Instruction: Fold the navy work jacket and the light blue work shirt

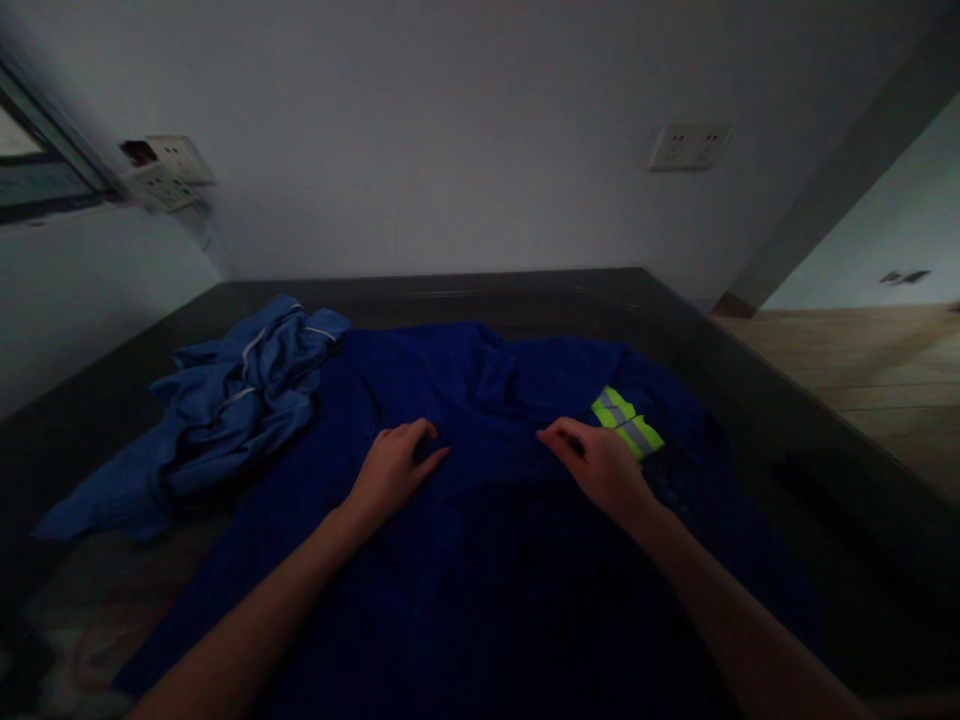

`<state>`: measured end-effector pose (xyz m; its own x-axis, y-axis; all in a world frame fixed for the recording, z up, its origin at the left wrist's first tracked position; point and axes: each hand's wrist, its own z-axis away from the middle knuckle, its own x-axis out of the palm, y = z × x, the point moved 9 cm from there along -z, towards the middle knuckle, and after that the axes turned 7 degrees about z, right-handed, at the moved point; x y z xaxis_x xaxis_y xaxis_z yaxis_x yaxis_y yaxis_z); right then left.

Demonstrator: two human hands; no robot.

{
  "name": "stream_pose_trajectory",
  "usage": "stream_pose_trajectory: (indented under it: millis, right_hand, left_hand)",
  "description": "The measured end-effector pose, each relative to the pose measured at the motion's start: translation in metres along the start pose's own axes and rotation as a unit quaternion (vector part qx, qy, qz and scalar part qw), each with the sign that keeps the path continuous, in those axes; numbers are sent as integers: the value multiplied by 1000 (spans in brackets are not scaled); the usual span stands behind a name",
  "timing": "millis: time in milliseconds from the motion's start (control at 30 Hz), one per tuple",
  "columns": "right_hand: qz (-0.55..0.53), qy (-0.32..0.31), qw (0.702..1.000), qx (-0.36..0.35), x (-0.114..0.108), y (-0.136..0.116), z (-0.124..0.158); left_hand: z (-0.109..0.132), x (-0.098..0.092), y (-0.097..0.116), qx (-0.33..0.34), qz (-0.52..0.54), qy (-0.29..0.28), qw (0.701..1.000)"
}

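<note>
A dark blue garment with long-sleeve-like folds lies spread in front of me. It carries a yellow-green and grey reflective strip on its right part. My left hand rests on the cloth left of the middle, its fingers curled and its thumb apart from them. Right of the middle, beside the reflective strip, my right hand pinches the cloth between thumb and fingertips. The lower part of the garment is too dark to make out details.
A crumpled lighter blue garment with white piping lies at the left. The dark tabletop meets a pale wall with sockets. A dark flat object is at the right. Wooden floor shows beyond the table's right edge.
</note>
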<state>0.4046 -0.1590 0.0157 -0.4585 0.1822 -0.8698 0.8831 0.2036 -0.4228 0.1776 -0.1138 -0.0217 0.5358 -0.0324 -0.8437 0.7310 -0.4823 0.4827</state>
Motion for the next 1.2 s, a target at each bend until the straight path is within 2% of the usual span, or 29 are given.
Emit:
stream_pose_trajectory:
  millis: [100,233,367,467,533,667,733,800,933,1067,1200]
  right_hand:
    - [45,-25,999,-4,9,-2,1]
    - [30,-1,1000,-2,1,6,-2]
    - [47,19,999,0,-11,21,-7]
    - [85,16,996,-13,-14,20,-7]
    - [109,40,992,-42,-19,4,-4]
    - [85,120,978,-150,-26,-55,15]
    - [33,98,975,-194,-15,-78,24]
    - [-17,48,978,-200,2,-86,27]
    - [-101,-23,985,-138,25,-70,20]
    - [-155,-67,982,-86,29,-52,12]
    - [-185,-123,974,-50,34,-45,11]
  left_hand:
    - [0,0,1,7,-15,-1,1000]
    - [0,-11,7,7,-7,33,999]
    - [2,-12,17,-13,103,27,994]
    - [5,-5,30,-25,195,26,980]
    - [8,3,38,-36,238,23,970]
    - [15,20,56,-46,299,2,953]
    - [18,26,64,-36,324,-9,945]
    - [20,27,69,-22,341,-12,940]
    - [23,22,69,-21,339,-11,940]
    - [24,14,66,-15,337,-6,941]
    - [23,8,65,-5,328,6,945]
